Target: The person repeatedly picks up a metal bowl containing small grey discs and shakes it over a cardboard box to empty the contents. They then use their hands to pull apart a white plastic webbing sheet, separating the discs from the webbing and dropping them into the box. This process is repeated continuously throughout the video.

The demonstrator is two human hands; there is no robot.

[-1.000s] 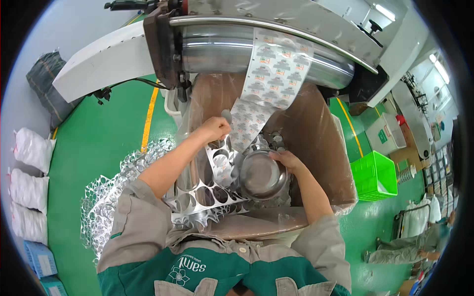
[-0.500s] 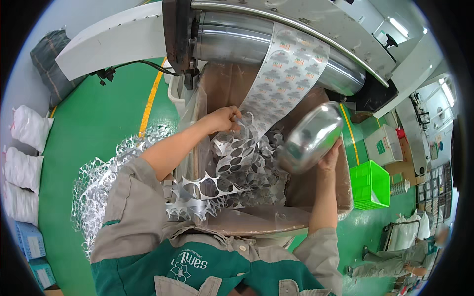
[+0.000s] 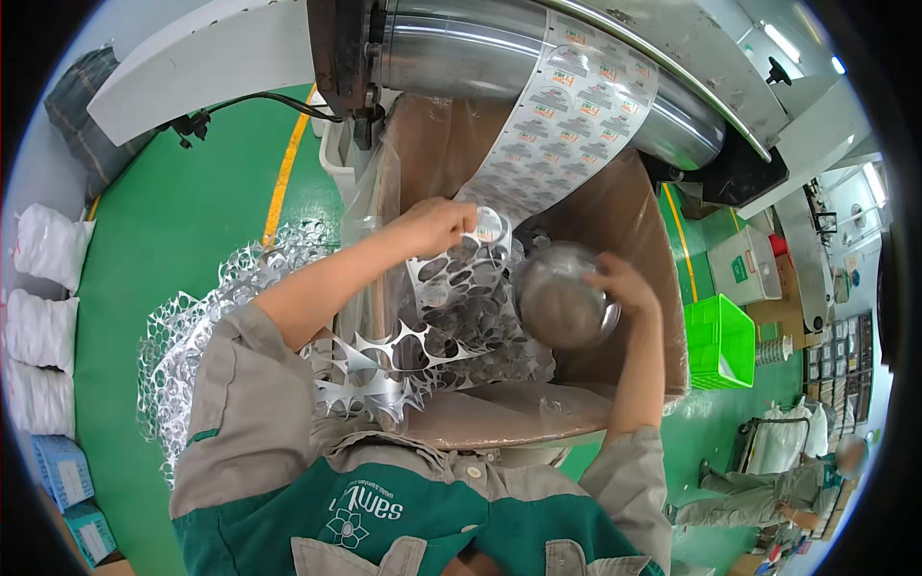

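A printed silver foil strip [image 3: 576, 120] hangs from a metal roller [image 3: 456, 43] down into a cardboard box [image 3: 624, 216] lined with clear plastic. My left hand [image 3: 442, 223] is closed in a pinch on the strip's lower part, beside a round printed piece [image 3: 489, 227]. Below it, the foil turns into a web of punched holes [image 3: 451, 280]. My right hand [image 3: 622, 285] grips the rim side of a round, shiny metal bowl [image 3: 565, 302], blurred by motion, over the box. What the bowl holds cannot be made out.
Punched foil scrap [image 3: 226, 307] heaps over the box's left side onto the green floor [image 3: 144, 259]. A bright green crate [image 3: 718, 344] stands to the right, near a white bin [image 3: 744, 274]. White sacks [image 3: 43, 331] line the left wall. Another person [image 3: 778, 494] is at the far right.
The bowl has swung left and turned, coming closer to my left hand. My left hand has shifted slightly, and the round printed piece now shows clearly beside its fingers.
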